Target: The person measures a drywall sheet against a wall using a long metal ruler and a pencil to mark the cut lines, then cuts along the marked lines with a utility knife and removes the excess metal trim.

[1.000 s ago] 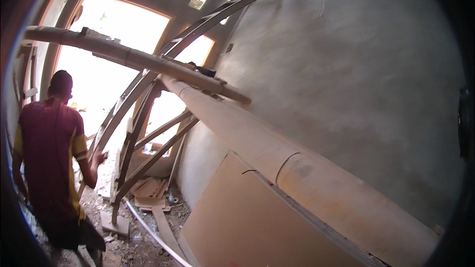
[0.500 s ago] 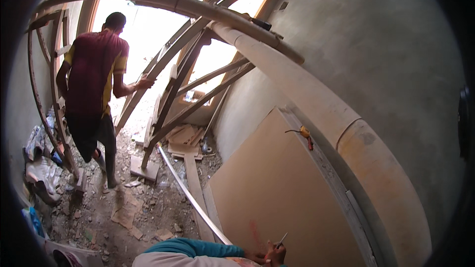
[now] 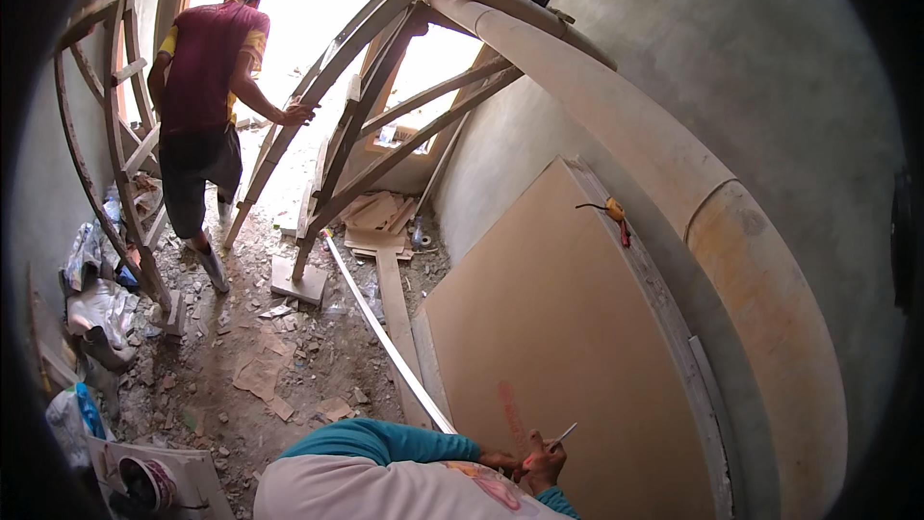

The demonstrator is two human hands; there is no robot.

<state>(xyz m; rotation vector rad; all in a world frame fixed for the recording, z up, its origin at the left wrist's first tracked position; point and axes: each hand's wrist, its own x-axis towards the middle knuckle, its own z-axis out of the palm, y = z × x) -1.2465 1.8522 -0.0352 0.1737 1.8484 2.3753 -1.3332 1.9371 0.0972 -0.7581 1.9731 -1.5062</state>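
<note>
At the bottom, my right hand (image 3: 545,464) is closed round a thin white stick-like object (image 3: 566,433) that points up to the right. My left hand (image 3: 499,459) is beside it, its fingers mostly hidden behind the right one. Both are in front of a large tan board (image 3: 549,299) leaning by the grey wall. A yellow tool (image 3: 613,207) with a red part rests on the board's top edge. A long white strip (image 3: 385,337) lies on the floor to the left of the board.
A co-worker (image 3: 207,77) in maroon steps among wooden supports (image 3: 366,106), a hand on one beam. A long pipe (image 3: 722,231) crosses overhead along the right. Rubble (image 3: 221,347), cardboard (image 3: 385,212), sacks (image 3: 101,308) and a board with a bucket (image 3: 149,481) lie about.
My view has tilted down, bringing my hands and the floor into sight. The co-worker has stepped further away, toward the bright doorway, reaching to the slanted beam.
</note>
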